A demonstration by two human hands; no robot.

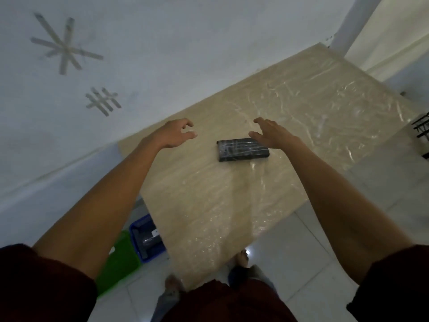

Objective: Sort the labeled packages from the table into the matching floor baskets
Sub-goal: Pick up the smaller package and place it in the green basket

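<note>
One black wrapped package (239, 151) lies flat on the beige table (301, 108), which is covered in clear plastic film. My right hand (270, 133) hovers just above the package's far right end, fingers spread, holding nothing. My left hand (176, 133) is over the table's left edge, well left of the package, fingers curled apart and empty. On the floor to the left of the table stand a blue basket (137, 238) with a dark package inside and a green basket (120, 266) beside it.
A white wall (162, 31) with grey tape marks runs behind the table. A black wire rack (423, 126) shows at the right edge. White floor tiles (313, 252) lie to the right of the table; my feet stand at its near corner.
</note>
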